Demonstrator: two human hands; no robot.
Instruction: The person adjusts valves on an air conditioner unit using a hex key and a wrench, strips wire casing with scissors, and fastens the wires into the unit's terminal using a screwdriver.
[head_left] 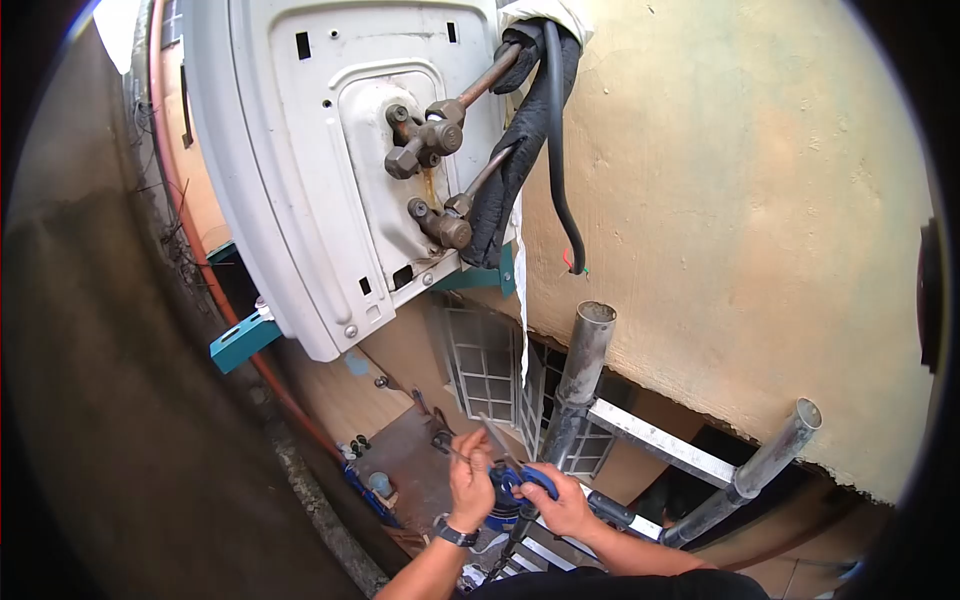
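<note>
My right hand (562, 504) is closed round the blue handles of a pair of scissors (528, 482), whose grey blades point up and left. Close beside the blades, my left hand (471, 484), with a dark watch on its wrist, has its fingers curled together; what they hold, if anything, is too small to make out. Above both hands is the side of a white outdoor air-conditioner unit (290, 170). Its brass service valves (437, 135) join copper pipes (490, 76) wrapped in black insulation (525, 130). A black cable (557, 150) hangs down with bare coloured wire ends.
A metal ladder or scaffold with grey upright tubes (582, 365) and a flat rung (665, 442) stands just below. A teal bracket (243, 343) carries the unit. A beige wall (740, 220) rises at right, a dark wall (90, 400) at left. The ground with a bucket (380, 484) lies far below.
</note>
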